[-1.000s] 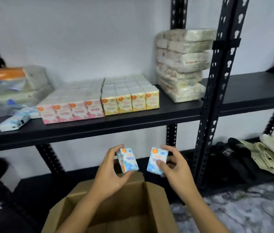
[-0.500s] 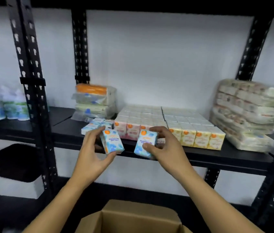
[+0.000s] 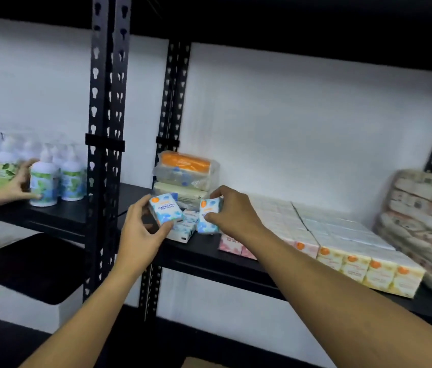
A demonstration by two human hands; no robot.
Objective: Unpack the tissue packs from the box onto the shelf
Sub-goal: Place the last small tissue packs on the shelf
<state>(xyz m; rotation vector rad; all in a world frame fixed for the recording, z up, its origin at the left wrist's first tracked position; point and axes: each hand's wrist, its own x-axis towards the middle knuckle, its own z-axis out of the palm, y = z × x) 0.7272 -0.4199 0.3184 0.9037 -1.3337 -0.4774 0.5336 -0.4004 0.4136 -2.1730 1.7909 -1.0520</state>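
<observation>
My left hand (image 3: 140, 232) grips a blue tissue pack (image 3: 164, 209) with an orange dot, held upright just above the black shelf (image 3: 201, 248). My right hand (image 3: 232, 212) grips a second blue tissue pack (image 3: 207, 216) right beside it. Both packs hover over other blue packs (image 3: 183, 229) lying flat on the shelf. To the right stand rows of pink packs (image 3: 232, 244) and yellow packs (image 3: 368, 269). Only a sliver of the cardboard box (image 3: 196, 363) shows at the bottom edge.
Wrapped tissue bundles (image 3: 185, 173) are stacked behind my hands, and a tall wrapped stack (image 3: 427, 221) fills the far right. A black upright post (image 3: 106, 155) divides the shelves. On the left shelf, another person's hand (image 3: 21, 181) touches pump bottles (image 3: 43, 181).
Both hands rose from over the box to the shelf, carrying the two blue packs. The view swung up and left, and the box dropped almost out of sight.
</observation>
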